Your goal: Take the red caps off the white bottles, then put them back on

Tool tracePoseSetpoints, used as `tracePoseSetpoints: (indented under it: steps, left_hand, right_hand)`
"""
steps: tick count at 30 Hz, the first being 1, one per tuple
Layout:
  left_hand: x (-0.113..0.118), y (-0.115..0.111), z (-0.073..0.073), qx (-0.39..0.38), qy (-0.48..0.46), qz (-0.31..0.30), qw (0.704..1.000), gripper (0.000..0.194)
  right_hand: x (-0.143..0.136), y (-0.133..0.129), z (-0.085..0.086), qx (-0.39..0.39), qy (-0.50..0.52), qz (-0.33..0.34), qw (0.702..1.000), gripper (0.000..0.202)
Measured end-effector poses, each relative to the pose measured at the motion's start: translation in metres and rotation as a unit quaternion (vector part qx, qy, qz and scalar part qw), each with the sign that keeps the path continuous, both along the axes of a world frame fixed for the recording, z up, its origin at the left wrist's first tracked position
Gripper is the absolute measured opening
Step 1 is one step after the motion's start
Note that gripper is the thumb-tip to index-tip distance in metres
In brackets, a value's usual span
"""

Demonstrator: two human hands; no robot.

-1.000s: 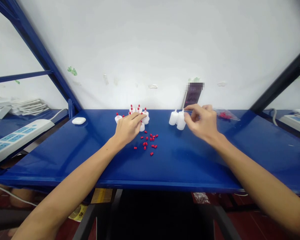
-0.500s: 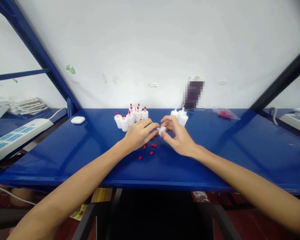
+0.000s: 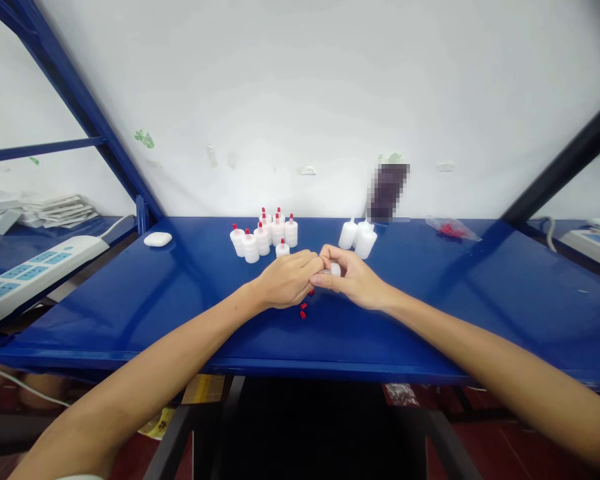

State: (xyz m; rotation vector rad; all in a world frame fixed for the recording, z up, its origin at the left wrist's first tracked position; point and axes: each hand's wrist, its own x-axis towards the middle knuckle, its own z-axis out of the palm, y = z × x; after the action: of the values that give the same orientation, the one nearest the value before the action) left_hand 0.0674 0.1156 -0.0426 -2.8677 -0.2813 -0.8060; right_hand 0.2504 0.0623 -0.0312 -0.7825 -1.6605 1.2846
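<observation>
My right hand (image 3: 354,279) is closed around a small white squeeze bottle (image 3: 335,269) that is tipped toward the left. My left hand (image 3: 290,277) presses against it with curled fingers, and what they grip is hidden. A few red caps (image 3: 303,315) lie on the blue table under and in front of the left hand. Just behind that hand stands a white bottle with a red cap (image 3: 283,250). Several more red-capped bottles (image 3: 251,249) stand upright farther back. Behind my right hand are white bottles (image 3: 365,241) with bare nozzles.
A clear bag of red caps (image 3: 451,230) lies at the back right of the blue table (image 3: 480,300). To the left are a white rounded case (image 3: 158,239) and a power strip (image 3: 40,273). Blue frame posts (image 3: 95,120) rise on both sides.
My hands have come together, the left one lower and more curled, with the bottle now mostly covered. Fewer loose red caps show. The red-capped bottle behind my left hand has come into fuller view.
</observation>
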Motion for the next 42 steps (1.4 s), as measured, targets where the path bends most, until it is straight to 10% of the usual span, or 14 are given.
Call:
tracePoseSetpoints:
  steps: [9,15,23,31,42]
  left_hand:
    - [-0.028,0.008,0.013,-0.113,-0.107,0.103,0.983,0.035]
    - [-0.037,0.019,0.019,-0.107,0.107,0.127,0.98,0.026]
    - [-0.032,0.014,0.016,-0.068,0.102,0.159,0.98,0.021]
    - [-0.034,0.021,0.017,-0.033,-0.017,0.289,0.957,0.027]
    - [-0.033,0.026,0.012,-0.076,0.043,0.319,0.944,0.032]
  right_hand:
    - [0.026,0.008,0.004,0.211,-0.118,-0.249,0.938,0.042]
    - [0.04,0.016,0.003,0.269,-0.368,-0.217,0.863,0.026]
    - [0.046,0.017,-0.004,0.257,-0.563,-0.243,0.747,0.031]
    - [0.049,0.018,-0.005,0.243,-0.595,-0.249,0.724,0.035]
    - [0.05,0.017,0.004,0.208,-0.622,-0.263,0.708,0.032]
